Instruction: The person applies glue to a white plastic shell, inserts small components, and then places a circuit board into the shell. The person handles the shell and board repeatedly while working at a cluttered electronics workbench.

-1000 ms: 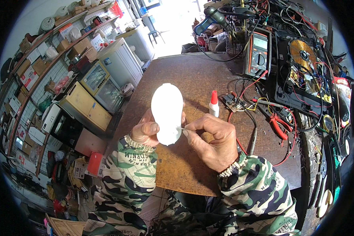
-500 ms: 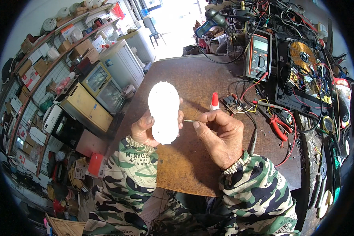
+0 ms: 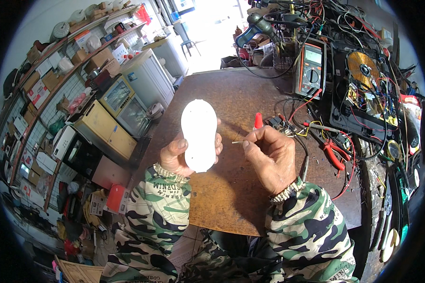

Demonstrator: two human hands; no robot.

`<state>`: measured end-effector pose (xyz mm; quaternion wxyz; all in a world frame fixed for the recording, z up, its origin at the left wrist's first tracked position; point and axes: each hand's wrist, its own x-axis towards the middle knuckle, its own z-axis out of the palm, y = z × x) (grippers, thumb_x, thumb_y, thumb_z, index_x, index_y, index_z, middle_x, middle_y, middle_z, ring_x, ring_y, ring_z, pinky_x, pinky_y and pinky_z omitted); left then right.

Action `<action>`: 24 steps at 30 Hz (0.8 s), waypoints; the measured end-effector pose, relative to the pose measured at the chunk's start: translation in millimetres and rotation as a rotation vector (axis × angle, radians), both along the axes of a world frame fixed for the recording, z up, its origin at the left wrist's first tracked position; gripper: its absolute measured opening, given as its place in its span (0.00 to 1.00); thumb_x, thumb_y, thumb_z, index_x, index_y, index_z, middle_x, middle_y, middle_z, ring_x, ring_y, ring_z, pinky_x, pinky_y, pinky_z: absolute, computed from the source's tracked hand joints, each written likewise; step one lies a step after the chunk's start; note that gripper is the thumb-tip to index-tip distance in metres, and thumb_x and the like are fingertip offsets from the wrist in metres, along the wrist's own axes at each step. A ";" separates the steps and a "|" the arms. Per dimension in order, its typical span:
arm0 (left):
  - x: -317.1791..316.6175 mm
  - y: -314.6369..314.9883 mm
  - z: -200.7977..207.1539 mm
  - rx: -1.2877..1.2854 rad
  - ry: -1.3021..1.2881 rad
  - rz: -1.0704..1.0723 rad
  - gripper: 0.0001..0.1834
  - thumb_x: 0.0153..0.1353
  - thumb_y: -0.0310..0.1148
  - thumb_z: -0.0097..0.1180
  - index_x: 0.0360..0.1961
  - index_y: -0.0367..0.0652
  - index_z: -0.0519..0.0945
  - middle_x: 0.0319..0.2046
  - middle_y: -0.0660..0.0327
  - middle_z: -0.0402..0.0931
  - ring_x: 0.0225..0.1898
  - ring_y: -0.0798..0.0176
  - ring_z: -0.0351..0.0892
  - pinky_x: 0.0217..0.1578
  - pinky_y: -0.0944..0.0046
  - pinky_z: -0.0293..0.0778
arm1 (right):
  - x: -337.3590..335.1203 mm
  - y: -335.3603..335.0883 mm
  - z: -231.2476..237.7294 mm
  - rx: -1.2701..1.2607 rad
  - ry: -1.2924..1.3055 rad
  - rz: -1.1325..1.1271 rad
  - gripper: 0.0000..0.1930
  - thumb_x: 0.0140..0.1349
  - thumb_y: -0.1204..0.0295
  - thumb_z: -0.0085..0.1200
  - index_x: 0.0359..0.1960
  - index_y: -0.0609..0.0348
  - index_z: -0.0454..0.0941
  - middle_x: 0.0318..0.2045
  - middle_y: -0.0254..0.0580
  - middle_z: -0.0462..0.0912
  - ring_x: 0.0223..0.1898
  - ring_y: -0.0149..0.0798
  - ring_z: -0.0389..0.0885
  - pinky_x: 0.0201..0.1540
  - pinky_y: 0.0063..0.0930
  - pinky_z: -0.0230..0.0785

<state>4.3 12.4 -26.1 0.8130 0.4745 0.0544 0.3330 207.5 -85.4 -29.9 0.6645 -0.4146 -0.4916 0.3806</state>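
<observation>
Upright in my left hand (image 3: pixel 174 153) is a white, figure-eight-shaped plastic piece (image 3: pixel 199 134), gripped by its sides between thumb and fingers. Glare washes out most of its surface detail. My right hand (image 3: pixel 271 158) is closed in a pinch to the right of it, holding a thin, pale stick (image 3: pixel 238 142) whose tip points toward the white piece without touching it. Just beyond my right fingers stands a small bottle with a red pointed cap (image 3: pixel 258 120), its lower part hidden by the hand. Close by lies a small circuit board (image 3: pixel 281 124) with wires.
Along the right of the brown table (image 3: pixel 212 203) are a multimeter (image 3: pixel 311 68), red-handled pliers (image 3: pixel 334 155), test leads and an opened appliance with a copper coil (image 3: pixel 362 64). A blue-handled tool (image 3: pixel 255 29) sits at the back. Shelves and cabinets (image 3: pixel 106 127) line the left.
My right hand has drawn back to the right with the stick, widening the gap to the white piece. The left hand and the piece have shifted slightly right.
</observation>
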 end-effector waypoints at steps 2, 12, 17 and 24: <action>0.1 0.8 -0.9 0.000 -0.021 -0.018 0.49 0.47 0.45 0.69 0.65 0.30 0.60 0.42 0.47 0.72 0.45 0.52 0.75 0.40 0.56 0.81 | 1.7 1.2 1.7 0.008 -0.010 -0.024 0.04 0.60 0.78 0.56 0.27 0.61 0.75 0.22 0.24 0.73 0.24 0.18 0.68 0.26 0.16 0.61; 0.9 -4.4 5.0 -0.012 -0.089 0.077 0.51 0.46 0.46 0.72 0.66 0.34 0.60 0.48 0.50 0.72 0.44 0.53 0.76 0.41 0.55 0.79 | 59.7 8.3 21.9 -0.291 -0.573 0.046 0.13 0.48 0.69 0.56 0.27 0.70 0.81 0.18 0.45 0.78 0.25 0.34 0.77 0.32 0.31 0.69; 9.0 0.6 -0.4 0.001 -0.113 0.059 0.52 0.47 0.46 0.70 0.70 0.41 0.56 0.49 0.53 0.70 0.42 0.55 0.76 0.41 0.56 0.79 | 70.5 10.2 12.2 -0.313 -0.598 -0.031 0.14 0.48 0.67 0.57 0.28 0.69 0.82 0.19 0.46 0.78 0.25 0.36 0.77 0.33 0.33 0.69; -1.5 0.3 2.1 0.001 -0.055 0.073 0.53 0.55 0.56 0.65 0.73 0.45 0.51 0.41 0.50 0.71 0.39 0.56 0.74 0.35 0.60 0.79 | 86.9 16.6 10.0 -0.368 -0.618 0.002 0.13 0.49 0.68 0.57 0.27 0.69 0.82 0.20 0.44 0.80 0.27 0.34 0.78 0.34 0.30 0.70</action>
